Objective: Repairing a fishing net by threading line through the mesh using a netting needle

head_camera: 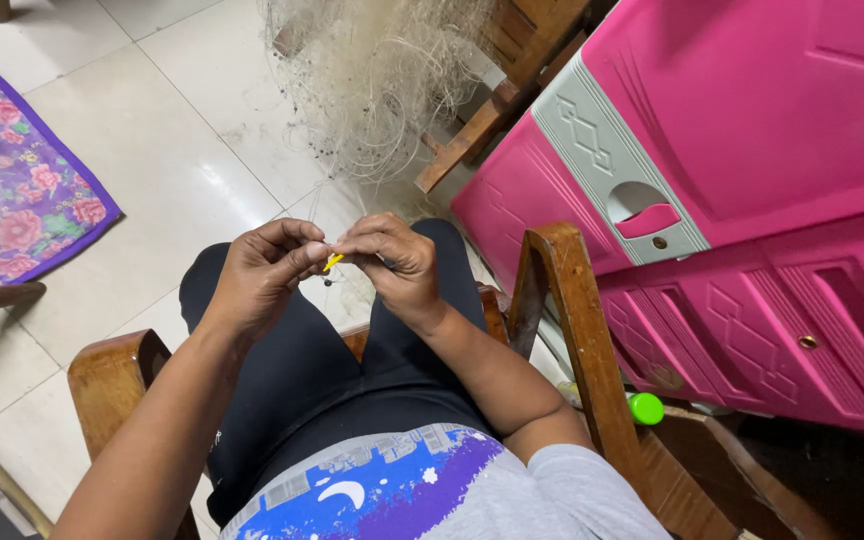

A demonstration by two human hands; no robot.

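Both hands, left hand (264,275) and right hand (394,262), are pinching a small yellow needle (333,262) over the lap; the thin fishing net (377,85) line could easily be slipping or snagging.

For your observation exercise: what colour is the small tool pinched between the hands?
Yellow tool, clearest in the head view.

A small yellow tool (333,262), thin and short, sits pinched between the fingertips of both hands above the lap, tilted, mostly hidden so its exact shape cannot be told. Fine pale net line (324,205) runs up from it to a tangled, cream-coloured fishing net (377,75) heaped on the floor ahead.
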